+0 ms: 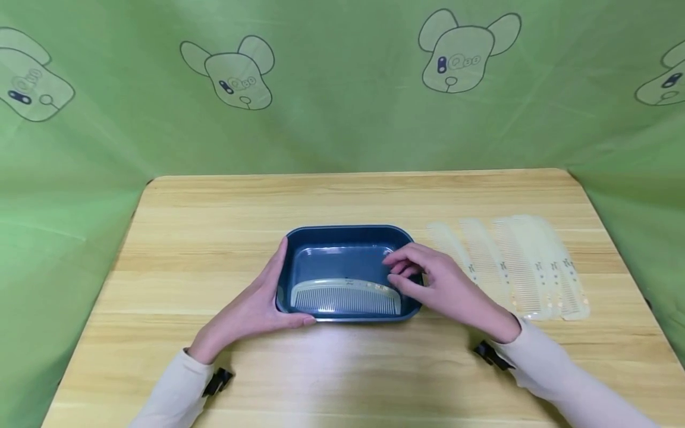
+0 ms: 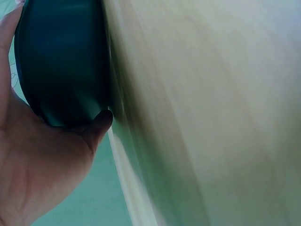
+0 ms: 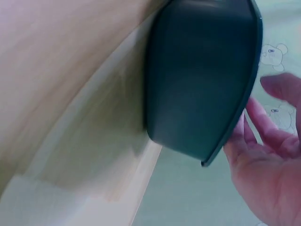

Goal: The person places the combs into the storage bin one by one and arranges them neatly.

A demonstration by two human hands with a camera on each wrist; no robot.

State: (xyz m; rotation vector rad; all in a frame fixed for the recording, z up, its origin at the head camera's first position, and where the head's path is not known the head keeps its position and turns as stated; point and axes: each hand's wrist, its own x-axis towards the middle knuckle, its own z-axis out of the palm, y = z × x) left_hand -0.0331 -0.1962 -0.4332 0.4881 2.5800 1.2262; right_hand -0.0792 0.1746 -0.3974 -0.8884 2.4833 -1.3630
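Note:
A dark blue rectangular plastic tray [image 1: 350,232] sits on the table in the head view. Inside it, along the near wall, lies a pale translucent comb [image 1: 345,296] with its teeth toward the person. My left hand [image 1: 266,302] grips the tray's near left corner, fingers along the left side and thumb along the front; the left wrist view shows the thumb [image 2: 99,127] against the outer wall. Over the tray's right end hovers my right hand [image 1: 425,276], fingers loosely bent and nothing between them. In the right wrist view that hand [image 3: 270,160] is beside the rim.
Several similar translucent combs [image 1: 527,267] lie side by side, partly overlapping, on the table right of the tray; my right hand and forearm cover parts of the nearest ones. A green cloth [image 1: 342,119] printed with animal heads hangs behind the wooden table [image 1: 214,220].

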